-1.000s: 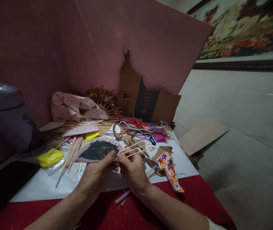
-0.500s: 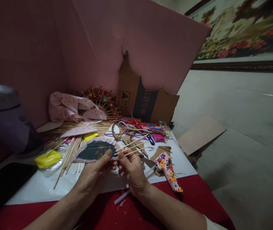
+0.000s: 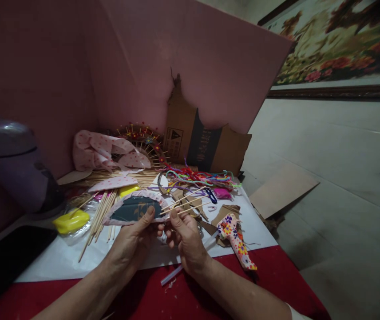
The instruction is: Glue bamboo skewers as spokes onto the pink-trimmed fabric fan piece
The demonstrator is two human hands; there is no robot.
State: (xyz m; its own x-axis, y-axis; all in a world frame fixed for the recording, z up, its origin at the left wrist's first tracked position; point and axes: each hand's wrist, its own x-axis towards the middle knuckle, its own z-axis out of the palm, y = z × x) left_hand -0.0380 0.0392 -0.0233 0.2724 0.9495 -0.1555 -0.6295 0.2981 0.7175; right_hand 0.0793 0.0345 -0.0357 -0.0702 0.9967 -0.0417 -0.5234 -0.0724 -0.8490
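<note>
My left hand pinches an oval cardboard piece, thumb on its dark inner face. Gathered pink fabric wraps its rim. Thin wooden sticks fan out to the right from the piece's right end; whether they are fixed to it I cannot tell. My right hand is closed at the lowest of these sticks, its thumb close to the rim. Beneath the right wrist lies a translucent glue stick. To the right of that hand rests a flower-patterned, fabric-covered piece.
Behind the hands lie bundled sticks, a yellow packet, colourful pipe cleaners and cardboard scraps. A large cardboard sheet leans at the back. At left are a purple bottle and a dark flat object.
The view has shifted slightly, so the table things sit a little further right. My right thumb has moved slightly right, away from the rim. The left hand keeps its hold.
</note>
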